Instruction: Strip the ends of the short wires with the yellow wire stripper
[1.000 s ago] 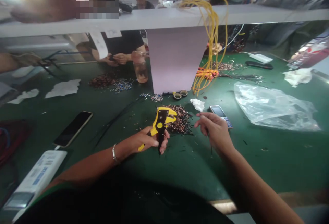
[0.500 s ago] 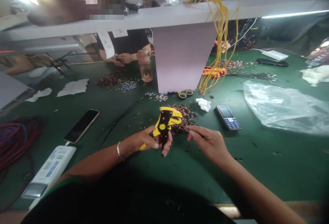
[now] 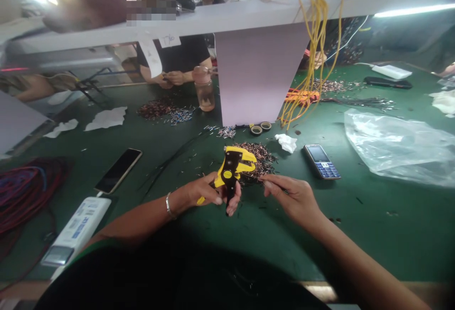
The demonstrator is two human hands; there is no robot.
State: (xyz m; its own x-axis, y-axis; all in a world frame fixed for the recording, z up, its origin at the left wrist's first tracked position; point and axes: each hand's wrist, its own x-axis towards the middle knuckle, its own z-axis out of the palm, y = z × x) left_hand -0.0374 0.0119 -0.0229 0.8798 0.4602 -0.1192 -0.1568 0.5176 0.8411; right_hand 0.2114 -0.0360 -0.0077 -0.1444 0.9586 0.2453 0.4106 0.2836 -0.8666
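Closed round the handles of a yellow and black wire stripper (image 3: pixel 229 168) is my left hand (image 3: pixel 209 190), with a band on its wrist. The stripper's jaws point to the right. My right hand (image 3: pixel 293 196) pinches a thin dark wire (image 3: pixel 259 177) between thumb and fingertips, just right of the jaws; whether its end touches them I cannot tell. Behind the stripper lies a pile of short copper-coloured and dark wire pieces (image 3: pixel 265 158), partly hidden by the tool.
A keypad phone (image 3: pixel 322 162) and a clear plastic bag (image 3: pixel 398 149) lie right; a smartphone (image 3: pixel 119 170), power strip (image 3: pixel 78 229) and red cable coil (image 3: pixel 28 191) left. Yellow wires (image 3: pixel 313 16) hang from the shelf (image 3: pixel 227 21). Across the table a person's hands (image 3: pixel 172 78) work near a bottle (image 3: pixel 205 94).
The whole view has shifted slightly, so things appear a little further right. Both hands keep nearly the same pose, with the wire stripper and the wire still held.
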